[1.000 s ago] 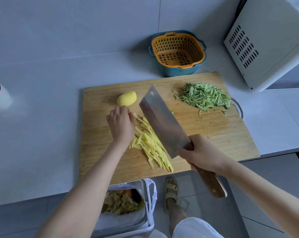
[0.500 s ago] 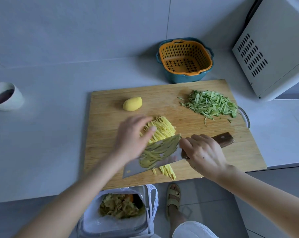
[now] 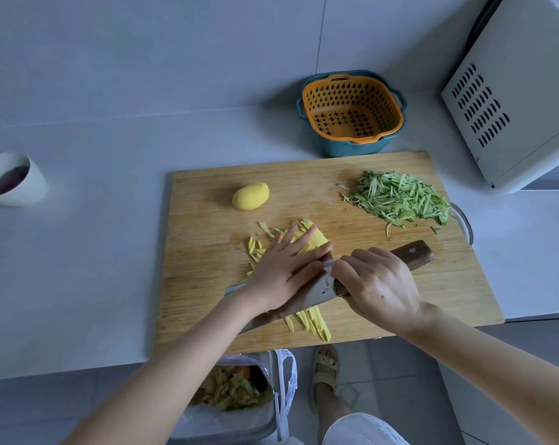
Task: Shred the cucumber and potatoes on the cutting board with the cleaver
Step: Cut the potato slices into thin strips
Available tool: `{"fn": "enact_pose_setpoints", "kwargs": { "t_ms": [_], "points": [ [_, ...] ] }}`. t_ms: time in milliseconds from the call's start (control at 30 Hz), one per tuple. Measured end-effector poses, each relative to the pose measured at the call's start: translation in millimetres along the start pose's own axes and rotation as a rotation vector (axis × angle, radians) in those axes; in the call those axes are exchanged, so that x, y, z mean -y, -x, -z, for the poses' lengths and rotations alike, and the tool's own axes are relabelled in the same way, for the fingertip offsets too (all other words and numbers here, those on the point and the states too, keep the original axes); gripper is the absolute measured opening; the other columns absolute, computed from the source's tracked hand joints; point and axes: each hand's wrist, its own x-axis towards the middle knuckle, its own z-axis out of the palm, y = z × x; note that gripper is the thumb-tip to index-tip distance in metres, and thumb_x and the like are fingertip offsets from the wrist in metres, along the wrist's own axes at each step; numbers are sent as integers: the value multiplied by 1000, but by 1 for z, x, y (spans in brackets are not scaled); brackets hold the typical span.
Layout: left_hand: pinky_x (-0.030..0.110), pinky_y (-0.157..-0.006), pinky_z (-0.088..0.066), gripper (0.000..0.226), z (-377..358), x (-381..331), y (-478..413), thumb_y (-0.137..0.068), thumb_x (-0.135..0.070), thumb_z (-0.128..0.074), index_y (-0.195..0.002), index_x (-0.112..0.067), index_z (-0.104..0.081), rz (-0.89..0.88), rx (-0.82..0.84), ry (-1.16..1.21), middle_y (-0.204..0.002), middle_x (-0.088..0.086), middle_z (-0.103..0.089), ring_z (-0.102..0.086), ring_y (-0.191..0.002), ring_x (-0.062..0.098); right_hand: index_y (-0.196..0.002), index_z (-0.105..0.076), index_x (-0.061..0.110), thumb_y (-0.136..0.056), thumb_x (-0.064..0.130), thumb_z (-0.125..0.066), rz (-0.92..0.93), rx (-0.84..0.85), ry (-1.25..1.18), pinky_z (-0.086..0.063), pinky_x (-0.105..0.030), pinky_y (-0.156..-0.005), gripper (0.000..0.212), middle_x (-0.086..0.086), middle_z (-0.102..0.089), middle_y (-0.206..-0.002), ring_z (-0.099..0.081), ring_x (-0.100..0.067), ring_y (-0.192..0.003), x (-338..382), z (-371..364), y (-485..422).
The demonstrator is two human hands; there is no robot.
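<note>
On the pale grey tabletop (image 3: 79,252), the rectangular bamboo cutting board (image 3: 204,284) carries a whole peeled yellow potato (image 3: 250,196) toward its back left, not yet cut. Near it the left hand (image 3: 283,271), its grip spread flat, now presses on the pile of yellow potato shreds (image 3: 319,244). A second ago it steadied slices beside an upright blade; now the broad steel cleaver (image 3: 319,289) lies flat beneath the pile, the right hand (image 3: 377,287) with its grip curled round the dark wooden handle (image 3: 411,253). With the heap of green cucumber shreds (image 3: 400,197) lying back right, I judge cutting paused to scoop the shreds aside, leaving one potato.
</note>
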Motion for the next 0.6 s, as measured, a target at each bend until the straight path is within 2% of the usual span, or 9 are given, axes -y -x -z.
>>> {"fn": "enact_pose_setpoints", "kwargs": {
  "t_ms": [67, 167, 233, 333, 433, 500, 533, 600],
  "points": [
    [33, -117, 6, 60, -1, 10, -4, -89, -69, -6, -136, -46, -34, 49, -29, 10, -152, -16, -11, 5, -145, 14, -60, -49, 10, -66, -5, -54, -2, 23, 1, -20, -26, -50, 17, 0, -43, -50, -37, -21, -45, 0, -1, 1],
    [34, -118, 5, 63, -1, 30, -7, -90, -66, -11, -130, -39, -52, 115, -22, -47, -150, -16, -12, 4, -143, 10, -59, -49, 10, -60, -5, -63, -43, 57, -30, -23, -26, -45, 20, 0, -42, -49, -37, -21, -44, -4, 0, 6],
    [34, -117, 6, 66, 1, 46, -7, -89, -69, -11, -130, -37, -53, 141, -11, -132, -149, -15, -11, 5, -141, 11, -61, -50, 10, -65, -3, -59, -59, 66, -56, -27, -25, -43, 15, 0, -44, -49, -39, -21, -43, -8, 4, 11],
    [34, -117, 4, 47, 4, 66, -4, -96, -54, -29, -129, -32, -54, 229, -75, -140, -150, -13, -17, -4, -145, 19, -61, -52, 10, -69, 3, -48, -118, 74, -85, -28, -23, -42, 12, 1, -45, -48, -41, -20, -42, -16, 14, 20],
    [39, -118, -18, 38, 11, 78, -3, -100, -34, -39, -122, -15, -62, 308, -266, 60, -147, 0, -37, -27, -142, 26, -60, -54, 11, -62, 1, -62, -293, 128, -168, -29, -19, -39, 13, 4, -46, -46, -42, -17, -38, -26, 20, 34],
    [44, -103, -43, 34, 14, 82, -1, -102, -25, -40, -115, -8, -66, 387, -389, 86, -137, 7, -53, -49, -127, 29, -62, -57, 15, -58, 4, -79, -474, 197, -263, -29, -15, -38, 25, 10, -47, -45, -42, -9, -37, -31, 21, 42],
    [43, -94, -49, 33, 16, 82, 1, -102, -23, -40, -112, -6, -66, 419, -443, 96, -130, 8, -59, -57, -116, 30, -62, -56, 19, -60, 9, -82, -581, 227, -313, -28, -14, -39, 28, 13, -47, -44, -42, -5, -37, -32, 22, 45],
    [35, -89, -50, 36, 18, 77, 6, -103, -26, -36, -110, -7, -66, 440, -520, 167, -118, 6, -65, -61, -108, 24, -61, -50, 27, -69, 19, -78, -776, 277, -398, -28, -17, -41, 30, 14, -47, -45, -42, 0, -41, -36, 22, 47]
  ]
}}
